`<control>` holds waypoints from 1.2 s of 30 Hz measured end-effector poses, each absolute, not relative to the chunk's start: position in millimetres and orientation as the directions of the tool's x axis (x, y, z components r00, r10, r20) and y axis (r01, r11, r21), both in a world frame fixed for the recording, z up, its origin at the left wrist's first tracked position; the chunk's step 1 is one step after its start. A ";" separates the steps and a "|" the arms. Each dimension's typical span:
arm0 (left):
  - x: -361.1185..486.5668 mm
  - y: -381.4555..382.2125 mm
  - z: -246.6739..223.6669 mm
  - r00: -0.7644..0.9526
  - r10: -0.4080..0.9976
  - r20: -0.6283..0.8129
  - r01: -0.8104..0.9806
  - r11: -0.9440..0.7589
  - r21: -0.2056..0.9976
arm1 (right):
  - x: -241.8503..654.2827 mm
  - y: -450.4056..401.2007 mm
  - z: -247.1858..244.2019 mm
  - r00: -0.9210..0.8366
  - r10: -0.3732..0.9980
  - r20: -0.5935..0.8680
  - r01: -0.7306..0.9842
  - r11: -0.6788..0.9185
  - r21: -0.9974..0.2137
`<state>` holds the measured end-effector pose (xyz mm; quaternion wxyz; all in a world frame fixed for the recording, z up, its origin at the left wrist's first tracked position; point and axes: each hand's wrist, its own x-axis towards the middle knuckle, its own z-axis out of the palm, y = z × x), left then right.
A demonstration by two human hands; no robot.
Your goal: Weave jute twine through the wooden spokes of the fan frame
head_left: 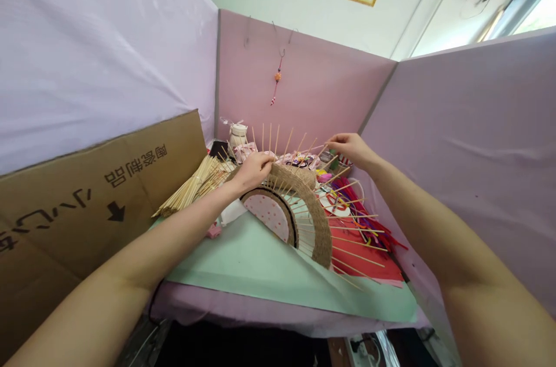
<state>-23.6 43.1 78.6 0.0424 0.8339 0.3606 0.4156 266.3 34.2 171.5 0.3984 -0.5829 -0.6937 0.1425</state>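
A half-round woven piece [319,219] stands on the table, with a brown twine-like band and thin wooden sticks [354,239] fanning out from it. Its inner half-disc [271,213] is pale with pink dots. My left hand [256,170] is closed on the top of the band, thumb and fingers pinched together. To the right, my right hand [350,147] pinches near the outer tip of one stick; its fingertips are small in view. Behind the band lies what looks like a roll of brown twine [306,176].
A bundle of wooden sticks [191,184] lies at left beside a cardboard sheet [108,199]. Colourful fuzzy stems [382,228] and red sheets [360,248] lie at right. A white jar [238,134] stands at the back. Pink partitions [313,83] enclose the green-topped table [243,265].
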 end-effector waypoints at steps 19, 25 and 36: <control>-25.8 27.4 77.2 0.376 0.627 0.683 0.522 -0.752 0.402 | 255.3 1.1 70.5 -0.503 0.800 -0.328 0.670 0.121 -0.732; -24.2 25.7 77.9 0.331 0.650 0.684 0.517 -0.731 0.445 | 245.9 4.2 88.1 -0.625 0.734 -0.267 0.608 0.242 -0.756; -26.6 24.1 76.2 0.325 0.630 0.705 0.503 -0.747 0.435 | 189.5 0.4 75.6 -0.395 0.906 0.152 0.123 0.216 -0.969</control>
